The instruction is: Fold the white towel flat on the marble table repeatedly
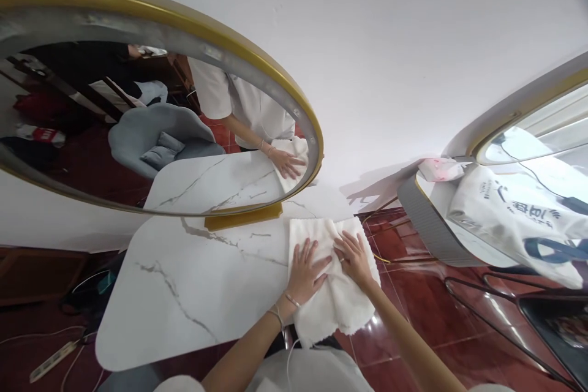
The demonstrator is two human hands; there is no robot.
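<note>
1. Only 1 container shows: a white printed bag (509, 214) lying well to the right of the towel, on a neighbouring surface; what it holds cannot be told
2. 1 white towel (337, 303) lies on the right end of the white marble tabletop (193, 294), its near edge hanging over the rim
3. 2 hands rest on the towel, side by side and almost touching
4. The left hand (307, 272) is on the towel's left half, its fingers (305, 251) spread flat, palm down, gripping nothing
5. The right hand (353, 257) is on the towel's middle, its fingers (342, 244) stretched flat and pressing on the cloth, closed round nothing
6. 2 thin bracelets (285, 306) circle the left wrist, just left of the towel's lower part
7. 2 gold-framed mirrors: 1 round mirror (197, 177) stands just behind and left of the towel, showing the hands and towel in reflection; 1 second mirror (528, 135) is well to the right of the towel
8. 1 pink and white packet (441, 168) lies right of the towel, beside the bag
9. 1 power strip (52, 360) lies on the floor, far left of the towel
</note>
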